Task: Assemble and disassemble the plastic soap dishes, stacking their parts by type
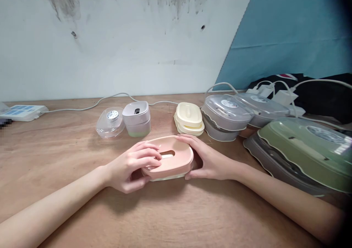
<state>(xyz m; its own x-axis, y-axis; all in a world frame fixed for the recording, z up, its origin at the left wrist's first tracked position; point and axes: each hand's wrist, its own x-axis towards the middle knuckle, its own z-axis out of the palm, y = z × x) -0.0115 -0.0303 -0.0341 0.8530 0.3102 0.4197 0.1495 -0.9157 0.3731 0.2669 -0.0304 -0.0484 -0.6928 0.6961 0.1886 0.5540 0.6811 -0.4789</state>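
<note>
A pink tissue box [180, 150] with an oval slot in its top sits on the wooden table in front of me, a pale base edge showing beneath it. My left hand [134, 163] grips its left end, fingers over the top beside the slot and thumb low at the front. Around the right end wraps my right hand [206, 158], with fingers at the back edge and thumb at the front corner. Behind the box stand a small lilac-and-green box [136, 119] with a slotted top and a stack of cream lids or dishes [189, 117].
A clear plastic container [110, 122] stands left of the lilac box. Grey lidded containers [228, 112] and a large green one [305, 152] are stacked at right. A white cable [82, 109] runs along the wall to a power strip [26, 112].
</note>
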